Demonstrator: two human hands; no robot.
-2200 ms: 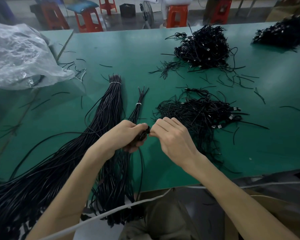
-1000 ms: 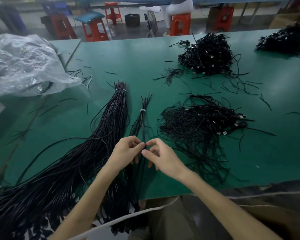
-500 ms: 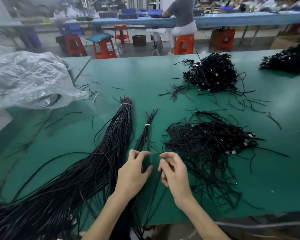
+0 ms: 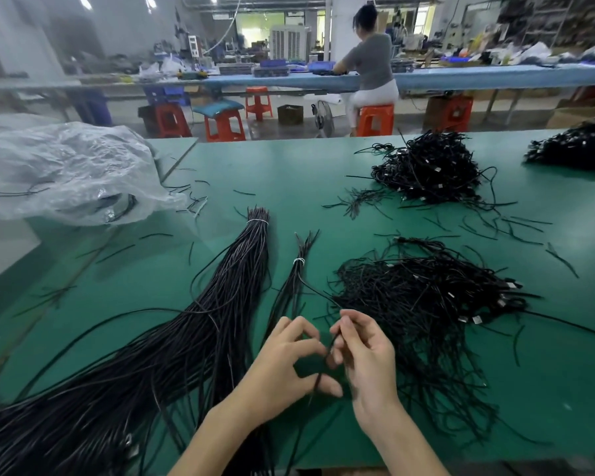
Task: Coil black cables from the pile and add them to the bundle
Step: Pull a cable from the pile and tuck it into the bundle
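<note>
On my screen, far to the left, I see a crinkly clear plastic bag lying on the green desk. Next to it is the big bundle of long black cables. It is tied with a white band near its far end and spreads out wide toward the near left corner. Just to its right lies the small bundle, thin and straight, with its own white band near the top. Below that come the two hands, close together over the near part of the desk. The left hand has its fingers curled, and the thumb and fingers pinch the low end of one thin black cable. The right hand sits just beside it with its fingers bent, and the thumb and first finger pinch the same cable higher up. So both hands are holding it, and the cable runs up between them and away toward the small bundle. Right of the hands is the near pile — a loose, messy heap of black cables with little silver ends showing here and there. Some strands hang down toward the desk edge. Farther back sits a far pile, round and thick, with short loose bits lying around it. At the far right corner a third pile is partly cut off by the edge of the view. Behind the desk, a person sits on an orange stool at a long blue bench — back turned to me.
</note>
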